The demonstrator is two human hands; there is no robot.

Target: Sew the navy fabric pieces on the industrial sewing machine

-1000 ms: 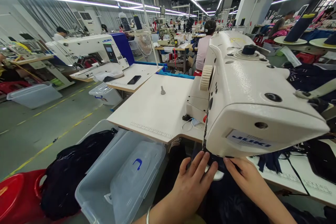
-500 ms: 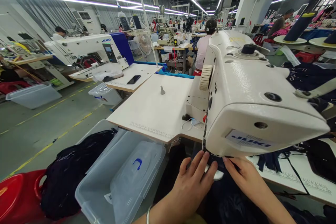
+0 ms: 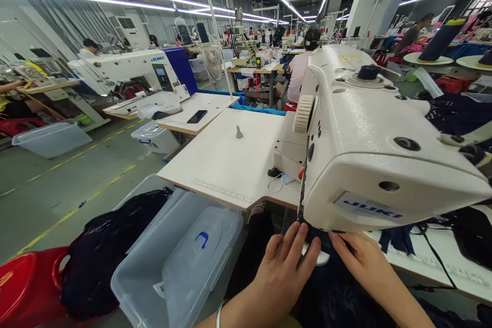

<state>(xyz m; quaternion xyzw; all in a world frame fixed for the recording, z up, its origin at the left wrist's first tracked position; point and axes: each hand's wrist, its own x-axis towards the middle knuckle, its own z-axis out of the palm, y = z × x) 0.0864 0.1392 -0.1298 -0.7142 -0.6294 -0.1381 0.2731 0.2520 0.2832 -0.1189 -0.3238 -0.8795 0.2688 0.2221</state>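
Note:
A white JUKI sewing machine [image 3: 346,133] fills the right side, its head end hanging just above my fingers. My left hand [image 3: 282,274] lies with fingers stretched out and slightly apart, the fingertips at the dark navy fabric [image 3: 338,307] beside the machine. Part of a white rounded plate [image 3: 322,258] shows between my two hands. My right hand [image 3: 361,261] has thumb and forefinger drawn together on the navy fabric, tips close under the head. The needle area is hidden by the machine head.
A white table [image 3: 219,159] with a small grey metal piece [image 3: 239,132] extends left of the machine. Below it stand a clear plastic bin [image 3: 134,287] and a red stool [image 3: 31,287], with a dark fabric pile [image 3: 103,256] between. Dark strips [image 3: 397,240] lie at right.
The view has shifted slightly, so the machine sits a little further right. Both hands keep nearly the same place and pose at the fabric.

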